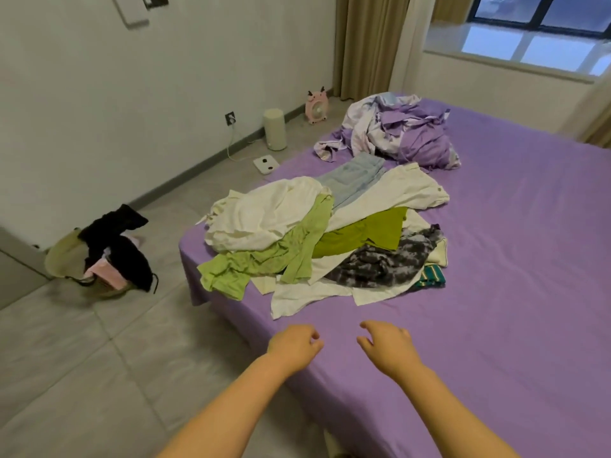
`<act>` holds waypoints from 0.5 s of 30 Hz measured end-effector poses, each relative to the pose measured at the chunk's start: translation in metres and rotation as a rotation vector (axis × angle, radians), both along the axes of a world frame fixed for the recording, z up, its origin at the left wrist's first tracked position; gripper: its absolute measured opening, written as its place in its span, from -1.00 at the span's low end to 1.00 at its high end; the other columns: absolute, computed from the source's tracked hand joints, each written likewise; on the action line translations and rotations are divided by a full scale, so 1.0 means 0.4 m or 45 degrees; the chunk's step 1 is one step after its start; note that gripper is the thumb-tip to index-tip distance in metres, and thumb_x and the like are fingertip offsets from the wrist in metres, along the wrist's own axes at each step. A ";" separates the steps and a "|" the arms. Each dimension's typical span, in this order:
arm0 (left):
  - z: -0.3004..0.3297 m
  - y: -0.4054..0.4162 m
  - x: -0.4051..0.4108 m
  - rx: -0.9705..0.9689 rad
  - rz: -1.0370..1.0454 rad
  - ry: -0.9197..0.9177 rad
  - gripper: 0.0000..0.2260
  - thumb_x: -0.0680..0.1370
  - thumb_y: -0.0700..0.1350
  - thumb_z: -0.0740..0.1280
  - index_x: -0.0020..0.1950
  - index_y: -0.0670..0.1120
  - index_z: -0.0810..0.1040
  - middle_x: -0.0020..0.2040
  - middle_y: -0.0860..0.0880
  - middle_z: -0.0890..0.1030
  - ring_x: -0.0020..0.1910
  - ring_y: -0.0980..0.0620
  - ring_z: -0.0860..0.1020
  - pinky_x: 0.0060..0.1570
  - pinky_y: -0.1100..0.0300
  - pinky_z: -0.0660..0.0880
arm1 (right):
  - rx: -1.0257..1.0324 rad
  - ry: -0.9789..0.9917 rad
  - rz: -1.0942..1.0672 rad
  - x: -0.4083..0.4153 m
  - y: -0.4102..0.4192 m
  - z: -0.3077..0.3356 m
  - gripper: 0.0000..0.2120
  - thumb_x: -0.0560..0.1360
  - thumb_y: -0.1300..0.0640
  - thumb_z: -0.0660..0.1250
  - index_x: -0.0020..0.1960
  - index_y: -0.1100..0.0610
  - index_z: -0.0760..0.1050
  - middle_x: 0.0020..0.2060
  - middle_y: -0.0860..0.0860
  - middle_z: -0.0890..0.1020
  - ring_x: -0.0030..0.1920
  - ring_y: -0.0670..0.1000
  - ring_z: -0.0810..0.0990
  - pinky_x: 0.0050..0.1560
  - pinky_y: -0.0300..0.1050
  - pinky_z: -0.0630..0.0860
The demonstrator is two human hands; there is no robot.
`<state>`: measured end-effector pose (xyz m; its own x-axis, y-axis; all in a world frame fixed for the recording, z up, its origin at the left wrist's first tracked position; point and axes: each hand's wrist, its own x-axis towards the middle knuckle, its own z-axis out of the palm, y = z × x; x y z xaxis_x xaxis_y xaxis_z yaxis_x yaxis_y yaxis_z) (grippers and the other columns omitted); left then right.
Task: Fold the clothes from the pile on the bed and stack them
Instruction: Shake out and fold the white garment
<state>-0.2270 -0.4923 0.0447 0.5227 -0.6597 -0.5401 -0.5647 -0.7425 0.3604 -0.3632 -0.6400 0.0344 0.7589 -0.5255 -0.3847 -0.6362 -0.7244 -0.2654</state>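
A loose pile of clothes (327, 236) lies on the purple bed (496, 292) near its left edge. It holds a white top (264, 216), a light green shirt (264, 259), an olive green piece (363, 234), a grey mottled garment (380, 262), pale blue jeans (353, 176) and cream trousers (396, 190). My left hand (294, 347) and my right hand (388, 347) hover over the sheet just short of the pile. Both have loosely curled fingers and hold nothing.
A crumpled purple and white duvet (400, 130) sits at the far end of the bed. On the tiled floor to the left stand a basket with dark clothes (109, 256), a cream cylinder (274, 128), a pink fan (317, 107) and a white scale (265, 164).
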 end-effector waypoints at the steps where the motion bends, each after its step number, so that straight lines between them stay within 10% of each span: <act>1: 0.004 -0.004 0.016 -0.005 0.026 -0.009 -0.68 0.59 0.06 0.18 0.29 0.00 0.50 0.27 -0.02 0.54 0.22 -0.06 0.50 0.14 0.11 0.43 | 0.005 -0.010 0.017 0.020 -0.008 0.001 -0.60 0.62 -0.06 0.11 0.42 0.01 0.34 0.31 -0.03 0.50 0.30 0.03 0.45 0.33 0.00 0.28; 15: 0.024 -0.029 0.232 -0.050 0.392 -0.019 -0.73 0.58 0.07 0.20 0.19 0.01 0.56 0.18 -0.01 0.60 0.16 -0.04 0.53 0.08 0.12 0.46 | 0.040 -0.074 0.242 0.323 -0.141 -0.003 -0.62 0.61 -0.05 0.11 0.41 0.00 0.33 0.32 -0.03 0.46 0.29 0.02 0.46 0.22 -0.06 0.40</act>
